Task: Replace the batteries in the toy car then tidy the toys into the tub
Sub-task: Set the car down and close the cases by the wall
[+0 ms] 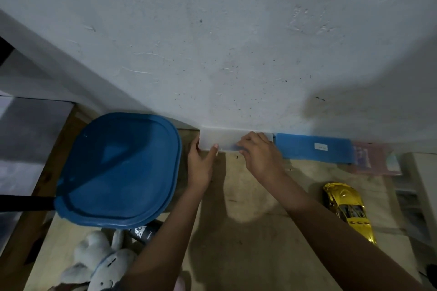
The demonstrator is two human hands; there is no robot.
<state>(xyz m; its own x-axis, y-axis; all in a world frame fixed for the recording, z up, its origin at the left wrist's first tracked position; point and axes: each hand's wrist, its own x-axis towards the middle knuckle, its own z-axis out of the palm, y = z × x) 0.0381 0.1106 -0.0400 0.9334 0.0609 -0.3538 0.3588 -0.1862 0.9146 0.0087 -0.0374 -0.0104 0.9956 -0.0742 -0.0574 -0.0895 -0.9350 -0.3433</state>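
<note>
Rough white plaster wall (236,42) fills the upper half of my feed, and below it a pale wooden counter (248,196) runs across the view. Against the foot of the wall sits a long translucent white box (224,140), and both hands are on it. The left hand (201,163) grips the box's left end, thumb pressed on the front face and fingers wrapped round the end. The right hand (257,151) grasps the right part of the box, its fingers curled down over the front edge. I see a bluish smear by those fingertips but cannot tell what it is. Just beside the white box, to the right along the wall, lies a blue box (312,147) with a small white label, and past that a pink box (373,160). The toy car (347,210), shiny yellow, stands roof up on the right side of the counter, well apart from both hands and nearer to me than the boxes. On the left a large blue lid (118,168) lies flat; the tub beneath it is hidden from my camera. A black object (145,231) with white lettering pokes out from under the lid's near edge, and a grey plush toy (101,260) lies at the bottom left, touching that black object.
</note>
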